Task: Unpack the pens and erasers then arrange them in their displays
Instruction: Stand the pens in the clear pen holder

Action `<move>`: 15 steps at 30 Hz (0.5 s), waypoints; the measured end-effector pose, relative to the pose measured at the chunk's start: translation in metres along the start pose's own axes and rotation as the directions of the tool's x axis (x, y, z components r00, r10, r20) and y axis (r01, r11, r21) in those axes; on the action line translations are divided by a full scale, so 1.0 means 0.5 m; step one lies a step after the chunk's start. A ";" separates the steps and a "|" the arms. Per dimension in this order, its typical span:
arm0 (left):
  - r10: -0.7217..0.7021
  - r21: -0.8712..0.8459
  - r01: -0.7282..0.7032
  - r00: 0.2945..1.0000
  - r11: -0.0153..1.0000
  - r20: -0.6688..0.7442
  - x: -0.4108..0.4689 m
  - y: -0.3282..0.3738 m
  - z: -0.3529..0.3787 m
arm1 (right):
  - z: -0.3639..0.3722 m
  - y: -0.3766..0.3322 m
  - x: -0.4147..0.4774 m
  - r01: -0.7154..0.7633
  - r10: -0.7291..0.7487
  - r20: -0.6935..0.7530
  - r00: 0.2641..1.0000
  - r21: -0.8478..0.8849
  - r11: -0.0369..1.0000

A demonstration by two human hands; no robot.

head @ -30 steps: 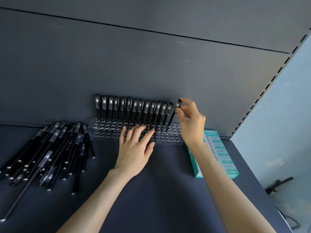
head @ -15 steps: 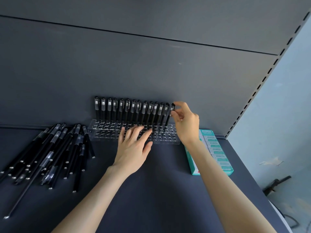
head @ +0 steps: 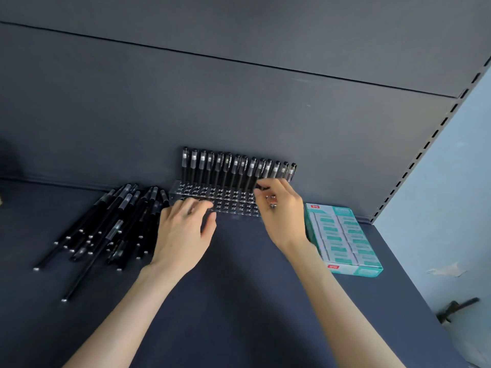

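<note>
Standing upright in the back holes of a clear plastic rack (head: 228, 205), a row of pens (head: 233, 168) with black caps is lining up against the dark back panel (head: 239, 102), seen from the head camera. The rack is sitting at the rear of the dark shelf (head: 239, 301), touching or nearly touching the panel, and its front rows of holes are showing no pens.

The left hand (head: 183, 229) is lying released and flat, fingers spread and holding nothing, with its fingertips resting on the rack's front left part; they are blurred. The right hand (head: 281, 211) is reaching to the rack's right end, with its fingers (head: 263, 187) curling in against the lower barrels of the last pens in the row. Whether it is grasping one of them I cannot tell, since the hand is covering that spot.

A pile of loose pens (head: 111, 227) is lying on the shelf just left of the rack, fanning out toward the near left, close beside the left hand. A teal box of erasers (head: 342, 240) is lying flat on the shelf to the right of the rack, just beside the right wrist. A pale blue wall (head: 451, 208) is running along the right side behind a slotted post (head: 425, 144).
</note>
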State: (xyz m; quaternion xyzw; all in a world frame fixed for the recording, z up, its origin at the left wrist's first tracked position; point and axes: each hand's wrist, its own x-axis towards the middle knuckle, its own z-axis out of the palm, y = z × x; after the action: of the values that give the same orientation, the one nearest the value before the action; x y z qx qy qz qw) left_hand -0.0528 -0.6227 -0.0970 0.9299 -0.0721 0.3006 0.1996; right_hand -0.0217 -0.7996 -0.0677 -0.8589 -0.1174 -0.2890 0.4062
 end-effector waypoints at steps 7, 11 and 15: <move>-0.173 0.023 0.173 0.984 0.985 -0.031 -0.037 -0.154 -0.090 | 0.145 -0.104 -0.048 0.004 -0.009 0.194 0.981 0.022 1.000; -0.237 0.038 0.236 0.971 0.971 0.025 -0.047 -0.248 -0.121 | 0.237 -0.158 -0.071 -0.037 0.039 0.246 0.968 -0.012 0.999; -0.328 0.101 0.314 0.924 0.944 0.198 -0.038 -0.350 -0.140 | 0.327 -0.214 -0.080 -0.072 0.095 0.265 0.959 -0.095 0.993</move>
State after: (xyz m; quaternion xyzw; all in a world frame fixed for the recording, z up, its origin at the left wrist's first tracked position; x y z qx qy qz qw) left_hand -0.0608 -0.4340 -0.1136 0.9620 0.0705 0.1650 0.2057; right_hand -0.0351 -0.6044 -0.1060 -0.9107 -0.1228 -0.1568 0.3618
